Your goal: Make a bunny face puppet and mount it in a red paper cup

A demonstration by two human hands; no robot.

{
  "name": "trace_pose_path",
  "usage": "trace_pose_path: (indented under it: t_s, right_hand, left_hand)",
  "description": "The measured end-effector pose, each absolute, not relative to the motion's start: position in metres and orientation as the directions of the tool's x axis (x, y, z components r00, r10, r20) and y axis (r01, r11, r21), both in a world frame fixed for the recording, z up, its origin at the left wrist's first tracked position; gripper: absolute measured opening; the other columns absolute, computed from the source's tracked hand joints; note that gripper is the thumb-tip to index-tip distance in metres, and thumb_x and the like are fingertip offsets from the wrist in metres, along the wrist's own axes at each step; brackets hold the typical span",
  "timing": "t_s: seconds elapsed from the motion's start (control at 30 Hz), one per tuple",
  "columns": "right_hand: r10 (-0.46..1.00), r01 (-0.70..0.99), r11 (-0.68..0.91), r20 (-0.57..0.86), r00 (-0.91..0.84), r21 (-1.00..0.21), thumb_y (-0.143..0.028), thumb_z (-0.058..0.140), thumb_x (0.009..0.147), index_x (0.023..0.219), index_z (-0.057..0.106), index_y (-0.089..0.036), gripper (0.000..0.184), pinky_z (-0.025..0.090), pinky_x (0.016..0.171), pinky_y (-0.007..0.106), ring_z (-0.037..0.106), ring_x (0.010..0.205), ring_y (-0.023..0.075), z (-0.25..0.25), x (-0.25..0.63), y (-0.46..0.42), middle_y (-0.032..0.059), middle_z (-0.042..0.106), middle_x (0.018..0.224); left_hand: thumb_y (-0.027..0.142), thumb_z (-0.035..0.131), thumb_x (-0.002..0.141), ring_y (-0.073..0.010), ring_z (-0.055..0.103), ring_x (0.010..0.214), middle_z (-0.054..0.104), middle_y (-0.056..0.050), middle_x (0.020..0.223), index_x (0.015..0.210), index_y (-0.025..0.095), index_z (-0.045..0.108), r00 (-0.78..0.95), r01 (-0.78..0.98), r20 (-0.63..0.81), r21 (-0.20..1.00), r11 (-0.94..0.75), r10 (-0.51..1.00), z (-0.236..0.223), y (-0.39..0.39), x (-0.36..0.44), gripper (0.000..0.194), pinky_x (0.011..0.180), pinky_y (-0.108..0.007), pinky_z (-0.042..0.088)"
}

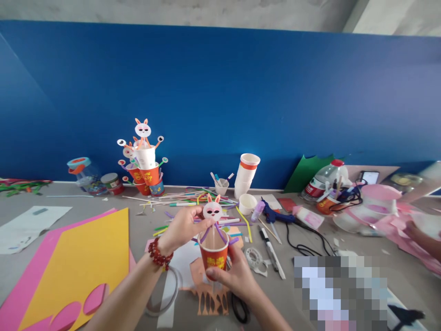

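Observation:
My left hand [188, 225] pinches a white paper rabbit face [212, 211] with orange ears, just over the mouth of a red paper cup [214, 257]. Purple pipe cleaners [220, 233] stick up out of the cup beneath the face, and a thin pale stick shows inside. Around the cup's right side and lower front wraps my right hand [237, 271], holding it upright. Below the cup lies a piece of orange paper [206, 294] with cut-out strips on white paper.
Finished cup rabbits [144, 158] stand stacked at the back left. Yellow sheets [86, 257] lie on the left. A leaning stack of white cups [245, 177], a blue glue gun [275, 214], tape roll [254, 258] and markers [270, 248] are nearby. Another person's hand [418, 234] is at right.

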State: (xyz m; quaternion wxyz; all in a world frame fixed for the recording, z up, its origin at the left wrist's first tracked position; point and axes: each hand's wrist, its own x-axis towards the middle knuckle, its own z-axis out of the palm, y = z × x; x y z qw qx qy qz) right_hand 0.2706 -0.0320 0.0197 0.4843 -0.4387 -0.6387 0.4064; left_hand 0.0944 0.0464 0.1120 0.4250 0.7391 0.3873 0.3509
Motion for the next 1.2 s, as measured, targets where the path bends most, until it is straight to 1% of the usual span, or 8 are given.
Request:
trace_pose_path:
  t_s: [0.43, 0.73, 0.83, 0.97, 1.03, 1.07, 1.13, 1.2]
  right_hand:
    - [0.946, 0.175, 0.312, 0.289, -0.144, -0.934, -0.057, 0.079, 0.070, 0.142, 0.043, -0.021, 0.087, 0.051, 0.095, 0.042, 0.063, 0.110, 0.0328, 0.019, 0.271, -0.034, 0.0130, 0.065, 0.123]
    - [0.903, 0.206, 0.428, 0.407, -0.139, -0.880, -0.070, 0.073, 0.066, 0.146, 0.039, -0.020, 0.099, 0.049, 0.099, 0.044, 0.060, 0.117, 0.0363, 0.012, 0.274, -0.031, 0.0165, 0.061, 0.129]
    - [0.867, 0.225, 0.497, 0.471, -0.163, -0.838, -0.080, 0.066, 0.063, 0.148, 0.036, -0.021, 0.107, 0.044, 0.105, 0.046, 0.052, 0.126, 0.0383, 0.009, 0.283, -0.030, 0.0175, 0.054, 0.139]
    - [0.821, 0.329, 0.568, 0.487, -0.299, -0.755, -0.081, 0.064, 0.064, 0.151, 0.029, -0.025, 0.110, 0.039, 0.108, 0.048, 0.044, 0.133, 0.0377, 0.030, 0.303, -0.028, 0.0157, 0.045, 0.147]
    - [0.825, 0.435, 0.565, 0.464, -0.323, -0.702, -0.072, 0.069, 0.070, 0.147, 0.035, -0.024, 0.097, 0.041, 0.105, 0.046, 0.048, 0.130, 0.0358, 0.042, 0.314, -0.030, 0.0151, 0.047, 0.145]
    - [0.857, 0.511, 0.514, 0.431, -0.281, -0.689, -0.064, 0.067, 0.078, 0.143, 0.041, -0.023, 0.080, 0.046, 0.099, 0.043, 0.055, 0.122, 0.0328, 0.046, 0.319, -0.033, 0.0148, 0.054, 0.138]
    - [0.930, 0.669, 0.352, 0.324, -0.173, -0.655, -0.048, 0.058, 0.091, 0.118, 0.059, -0.022, 0.038, 0.053, 0.079, 0.035, 0.066, 0.091, 0.0249, 0.047, 0.329, -0.043, 0.0106, 0.069, 0.106]
    - [0.969, 0.773, 0.238, 0.202, -0.145, -0.587, -0.042, 0.055, 0.092, 0.093, 0.064, -0.022, 0.022, 0.051, 0.065, 0.030, 0.066, 0.072, 0.0213, 0.038, 0.335, -0.059, 0.0044, 0.068, 0.079]
  left_hand:
    - [0.035, 0.067, 0.085, -0.0265, 0.064, 0.109, 0.072, -0.007, 0.116, 0.110, 0.016, 0.071, 0.491, 0.191, 0.198, 0.926, -0.326, 0.848, 0.117, 0.042, 0.093, 0.032, 0.089, -0.031, 0.051]
    - [0.031, 0.063, 0.089, -0.0229, 0.068, 0.092, 0.075, -0.006, 0.096, 0.098, 0.015, 0.073, 0.488, 0.192, 0.251, 0.904, -0.383, 0.836, 0.124, 0.034, 0.094, 0.021, 0.078, -0.028, 0.052]
    - [0.026, 0.063, 0.089, -0.0236, 0.068, 0.098, 0.075, -0.007, 0.101, 0.101, 0.017, 0.073, 0.492, 0.200, 0.346, 0.849, -0.490, 0.799, 0.125, 0.027, 0.093, 0.018, 0.082, -0.029, 0.052]
    - [0.018, 0.066, 0.086, -0.0228, 0.066, 0.100, 0.074, -0.008, 0.102, 0.103, 0.019, 0.070, 0.473, 0.102, 0.626, 0.660, -0.744, 0.620, 0.128, 0.015, 0.083, 0.017, 0.094, -0.037, 0.049]
    - [0.014, 0.064, 0.088, -0.0216, 0.066, 0.095, 0.074, -0.008, 0.096, 0.104, 0.019, 0.068, 0.456, 0.060, 0.720, 0.561, -0.826, 0.523, 0.130, 0.009, 0.077, 0.018, 0.091, -0.039, 0.051]
    - [0.013, 0.062, 0.089, -0.0211, 0.066, 0.093, 0.074, -0.008, 0.096, 0.106, 0.020, 0.067, 0.455, 0.053, 0.751, 0.514, -0.856, 0.479, 0.131, 0.007, 0.073, 0.019, 0.090, -0.040, 0.051]
    - [0.016, 0.058, 0.092, -0.0205, 0.067, 0.092, 0.074, -0.009, 0.097, 0.111, 0.020, 0.065, 0.461, 0.068, 0.787, 0.429, -0.901, 0.410, 0.133, 0.003, 0.066, 0.021, 0.088, -0.041, 0.052]
    - [0.023, 0.054, 0.096, -0.0206, 0.067, 0.092, 0.074, -0.010, 0.098, 0.114, 0.020, 0.064, 0.499, 0.101, 0.789, 0.359, -0.928, 0.359, 0.134, -0.001, 0.058, 0.021, 0.089, -0.042, 0.052]
